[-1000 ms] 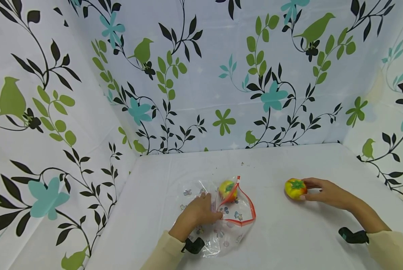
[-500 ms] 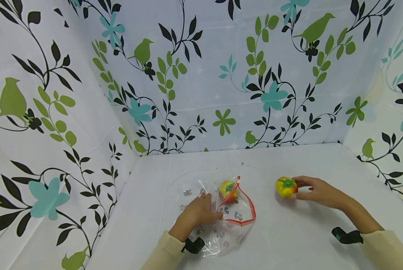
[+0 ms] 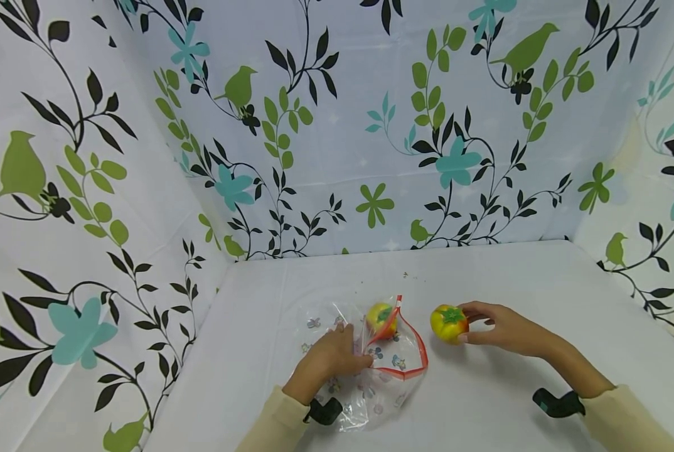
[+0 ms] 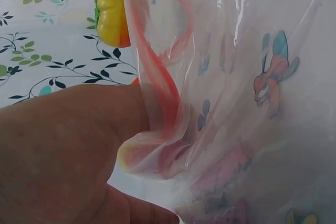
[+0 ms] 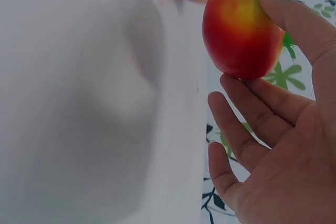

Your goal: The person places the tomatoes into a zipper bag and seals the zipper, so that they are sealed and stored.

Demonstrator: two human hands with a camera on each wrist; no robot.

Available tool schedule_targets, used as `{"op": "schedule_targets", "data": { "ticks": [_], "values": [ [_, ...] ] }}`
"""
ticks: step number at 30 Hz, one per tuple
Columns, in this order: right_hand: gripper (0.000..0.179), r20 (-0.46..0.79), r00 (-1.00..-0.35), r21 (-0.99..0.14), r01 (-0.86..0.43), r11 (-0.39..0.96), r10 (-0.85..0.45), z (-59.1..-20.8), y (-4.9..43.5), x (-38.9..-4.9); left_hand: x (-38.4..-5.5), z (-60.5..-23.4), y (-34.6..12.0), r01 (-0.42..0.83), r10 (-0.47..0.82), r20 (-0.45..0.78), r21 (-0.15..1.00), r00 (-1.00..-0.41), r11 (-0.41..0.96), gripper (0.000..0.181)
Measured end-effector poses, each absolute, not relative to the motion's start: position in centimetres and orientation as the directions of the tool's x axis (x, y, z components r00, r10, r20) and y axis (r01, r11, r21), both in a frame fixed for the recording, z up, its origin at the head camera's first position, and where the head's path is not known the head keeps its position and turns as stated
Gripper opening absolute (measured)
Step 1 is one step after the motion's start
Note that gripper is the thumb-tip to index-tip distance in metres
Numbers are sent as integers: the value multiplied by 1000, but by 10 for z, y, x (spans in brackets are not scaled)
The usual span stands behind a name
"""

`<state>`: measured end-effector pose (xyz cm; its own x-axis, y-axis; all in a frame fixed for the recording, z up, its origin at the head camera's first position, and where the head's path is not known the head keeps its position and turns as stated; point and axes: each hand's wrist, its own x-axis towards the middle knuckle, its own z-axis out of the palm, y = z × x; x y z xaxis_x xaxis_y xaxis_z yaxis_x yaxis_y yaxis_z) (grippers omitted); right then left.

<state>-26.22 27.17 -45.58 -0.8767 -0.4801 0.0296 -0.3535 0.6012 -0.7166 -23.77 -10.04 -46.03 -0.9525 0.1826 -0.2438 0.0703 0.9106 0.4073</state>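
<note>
My right hand [image 3: 497, 323] pinches a yellow-and-red fruit [image 3: 446, 323] with a green leafy top between thumb and fingertips, just right of the bag. Red skin faces the camera on the fruit [image 5: 241, 30] in the right wrist view, where the other fingers spread below it. A clear zip bag [image 3: 390, 383] with a red zip edge and small printed figures lies on the table. My left hand [image 3: 331, 353] grips the bag's wall by its mouth, the thumb showing through the plastic in the left wrist view. A similar fruit [image 3: 379, 316] sits inside the bag, partly behind the red edge.
A white cloth covers the table [image 3: 484, 402]. Hanging sheets [image 3: 342, 125] printed with leaves, birds and flowers stand at the back and both sides. Some small dark specks [image 3: 405, 274] lie toward the table's back.
My right hand has carried the fruit leftward across the table, closer to the bag's mouth. My left hand, the bag and the fruit in it have stayed in place.
</note>
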Motion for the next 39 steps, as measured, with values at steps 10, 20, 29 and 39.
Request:
{"op": "schedule_targets", "data": {
  "ticks": [10,20,29,39],
  "values": [
    [62,6,-853,-718,-366,592,-521,-460,243,-259,-237,-458,-101,64,180,-249,414,-952,908,92],
    [65,-28,-809,-727,-386,567,-587,-471,220,-263,-238,-460,-101,87,193,-235,398,-953,913,90],
    [65,-64,-786,-726,-386,570,-615,-475,205,-264,-239,-460,-101,78,190,-251,397,-949,914,92],
    [66,-42,-793,-719,-398,570,-607,-478,196,-261,-239,-460,-102,86,199,-251,399,-947,913,91]
  ]
}}
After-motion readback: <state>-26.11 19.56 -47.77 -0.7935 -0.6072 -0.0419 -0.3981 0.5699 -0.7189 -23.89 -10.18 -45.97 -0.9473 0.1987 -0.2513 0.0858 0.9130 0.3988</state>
